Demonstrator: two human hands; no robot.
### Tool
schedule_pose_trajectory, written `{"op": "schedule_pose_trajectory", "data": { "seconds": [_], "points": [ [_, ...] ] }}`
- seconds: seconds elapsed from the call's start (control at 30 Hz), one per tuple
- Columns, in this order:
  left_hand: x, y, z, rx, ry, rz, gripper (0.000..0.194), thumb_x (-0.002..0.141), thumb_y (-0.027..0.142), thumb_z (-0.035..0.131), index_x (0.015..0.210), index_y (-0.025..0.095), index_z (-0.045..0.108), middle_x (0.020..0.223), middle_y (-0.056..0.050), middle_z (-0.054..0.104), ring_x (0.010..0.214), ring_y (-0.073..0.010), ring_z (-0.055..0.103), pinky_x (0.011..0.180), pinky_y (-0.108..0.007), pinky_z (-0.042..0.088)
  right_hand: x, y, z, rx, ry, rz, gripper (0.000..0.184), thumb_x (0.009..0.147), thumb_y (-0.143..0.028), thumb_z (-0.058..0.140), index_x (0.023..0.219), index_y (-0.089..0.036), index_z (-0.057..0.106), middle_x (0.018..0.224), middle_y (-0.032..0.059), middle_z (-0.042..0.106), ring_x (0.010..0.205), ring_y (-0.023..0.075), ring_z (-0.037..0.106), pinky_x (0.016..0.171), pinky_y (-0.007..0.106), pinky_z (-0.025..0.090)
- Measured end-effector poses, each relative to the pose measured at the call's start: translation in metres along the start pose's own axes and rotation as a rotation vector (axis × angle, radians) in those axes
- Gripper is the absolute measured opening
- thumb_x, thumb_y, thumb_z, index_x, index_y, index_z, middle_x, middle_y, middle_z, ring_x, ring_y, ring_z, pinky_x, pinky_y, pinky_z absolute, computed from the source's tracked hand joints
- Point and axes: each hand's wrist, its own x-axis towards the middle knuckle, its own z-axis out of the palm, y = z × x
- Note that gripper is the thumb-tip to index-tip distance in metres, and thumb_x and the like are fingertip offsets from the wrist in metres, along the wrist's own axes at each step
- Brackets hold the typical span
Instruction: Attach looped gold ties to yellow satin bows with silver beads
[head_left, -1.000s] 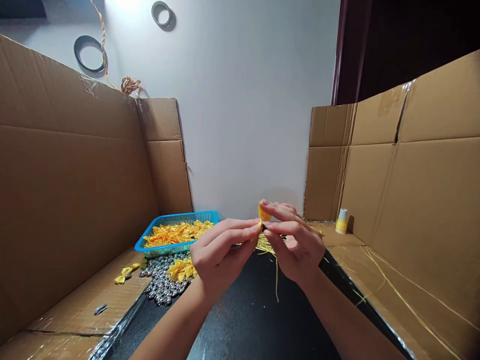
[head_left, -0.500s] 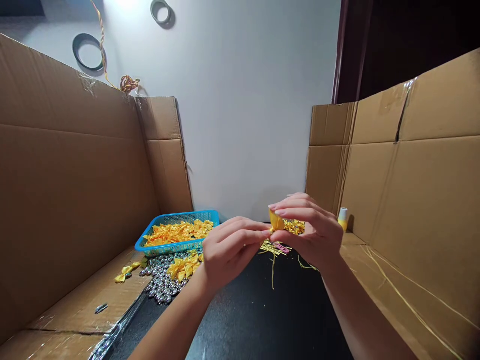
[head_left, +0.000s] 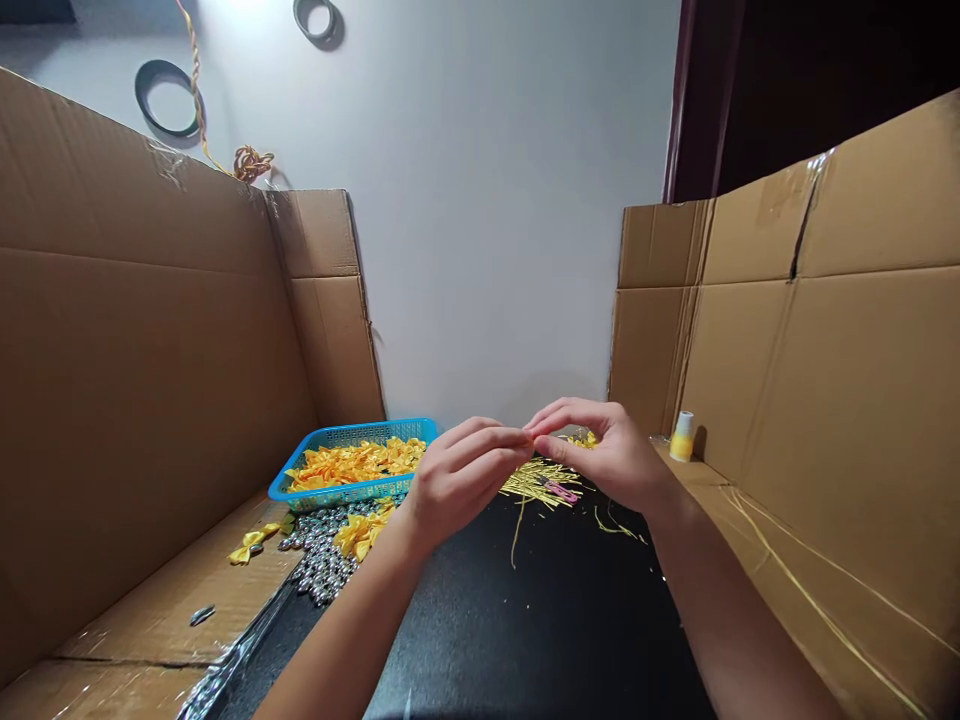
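Note:
My left hand (head_left: 472, 475) and my right hand (head_left: 604, 455) meet fingertip to fingertip above the far middle of the black tabletop (head_left: 540, 620). Both are closed in a pinch. The yellow ribbon bow seen between them half a second ago is now covered by my fingers. Just below and beyond the hands lies a bundle of thin yellow strips (head_left: 536, 482) with a pink piece (head_left: 562, 492) on it. Some shiny yellow pieces (head_left: 583, 440) are partly hidden behind my right hand.
A blue basket (head_left: 360, 491) of yellow bows stands at the back left. Silver beads (head_left: 322, 560) and more yellow bows (head_left: 360, 535) lie before it. Cardboard walls (head_left: 135, 380) flank both sides. A small yellow-white spool (head_left: 682, 437) stands at right.
My right fingers have closed down and moved slightly left against my left fingertips. The upright yellow ribbon bow has gone out of sight behind them. More of the strips shows.

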Motion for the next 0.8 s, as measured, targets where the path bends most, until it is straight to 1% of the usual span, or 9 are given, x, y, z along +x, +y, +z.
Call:
{"op": "schedule_pose_trajectory", "data": {
  "seconds": [0.07,0.13,0.27,0.33,0.4,0.47,0.53,0.7,0.8],
  "points": [
    [-0.001,-0.002,0.003,0.001,-0.001,-0.022,0.012,0.085,0.008,0.062,0.093,0.017,0.064,0.09,-0.004,0.072,0.079,-0.0116,0.065,0.071,-0.025,0.056,0.002,0.002,0.003,0.016,-0.026,0.032,0.007,0.079,-0.028,0.069,0.077,-0.022,0.073,0.085,0.0021,0.071,0.085,0.0165,0.064,0.084,0.035,0.048],
    [-0.001,-0.003,0.004,0.002,0.01,-0.051,0.013,0.086,0.008,0.061,0.092,0.018,0.064,0.088,-0.003,0.072,0.077,-0.0109,0.064,0.07,-0.025,0.055,0.003,0.005,0.004,0.055,-0.017,0.074,0.007,0.077,-0.029,0.071,0.075,-0.022,0.073,0.084,0.0021,0.07,0.084,0.0167,0.063,0.084,0.036,0.047],
    [-0.001,-0.005,0.006,0.016,0.025,-0.096,0.011,0.085,0.008,0.061,0.088,0.018,0.064,0.084,-0.002,0.071,0.073,-0.0104,0.064,0.068,-0.025,0.054,0.007,0.014,0.008,0.198,-0.014,0.199,0.01,0.071,-0.032,0.074,0.072,-0.022,0.071,0.083,0.0023,0.069,0.082,0.017,0.062,0.082,0.037,0.047],
    [-0.001,-0.006,0.007,0.028,0.017,-0.118,0.009,0.086,0.01,0.062,0.086,0.018,0.064,0.082,-0.002,0.071,0.072,-0.0102,0.064,0.066,-0.024,0.054,0.009,0.018,0.011,0.295,0.005,0.222,0.012,0.069,-0.033,0.075,0.07,-0.022,0.07,0.082,0.0019,0.067,0.079,0.0159,0.061,0.08,0.035,0.047],
    [-0.001,-0.008,0.007,0.033,-0.01,-0.133,0.008,0.086,0.01,0.062,0.084,0.018,0.064,0.081,-0.002,0.071,0.071,-0.0102,0.064,0.065,-0.024,0.054,0.011,0.02,0.014,0.352,0.043,0.213,0.016,0.068,-0.035,0.076,0.067,-0.021,0.067,0.081,0.0014,0.065,0.076,0.0149,0.059,0.077,0.034,0.047],
    [-0.001,-0.009,0.007,0.016,-0.051,-0.134,0.009,0.085,0.009,0.061,0.082,0.017,0.064,0.08,-0.002,0.072,0.07,-0.0101,0.064,0.064,-0.023,0.054,0.012,0.021,0.016,0.341,0.069,0.21,0.02,0.068,-0.038,0.076,0.067,-0.021,0.066,0.079,0.001,0.063,0.074,0.0143,0.058,0.075,0.032,0.046],
    [-0.001,-0.01,0.007,-0.012,-0.074,-0.144,0.01,0.084,0.008,0.062,0.081,0.017,0.064,0.08,-0.002,0.072,0.071,-0.01,0.065,0.065,-0.022,0.054,0.012,0.021,0.017,0.31,0.065,0.224,0.023,0.068,-0.041,0.076,0.068,-0.02,0.066,0.077,0.0008,0.062,0.073,0.014,0.056,0.073,0.032,0.046],
    [-0.003,-0.012,0.006,-0.031,-0.016,-0.247,0.009,0.083,0.009,0.064,0.079,0.017,0.066,0.079,-0.002,0.072,0.072,-0.0101,0.067,0.066,-0.021,0.054,0.01,0.025,0.014,0.294,-0.005,0.297,0.02,0.072,-0.038,0.073,0.082,-0.021,0.07,0.084,0.0033,0.068,0.076,0.0158,0.06,0.075,0.033,0.049],
    [-0.004,-0.013,0.006,-0.021,-0.024,-0.261,0.009,0.083,0.009,0.063,0.079,0.017,0.066,0.079,-0.002,0.072,0.072,-0.0103,0.067,0.067,-0.021,0.054,0.011,0.028,0.012,0.238,-0.02,0.27,0.015,0.075,-0.035,0.07,0.08,-0.021,0.07,0.084,0.0037,0.069,0.079,0.0169,0.062,0.078,0.034,0.049]
  ]
}}
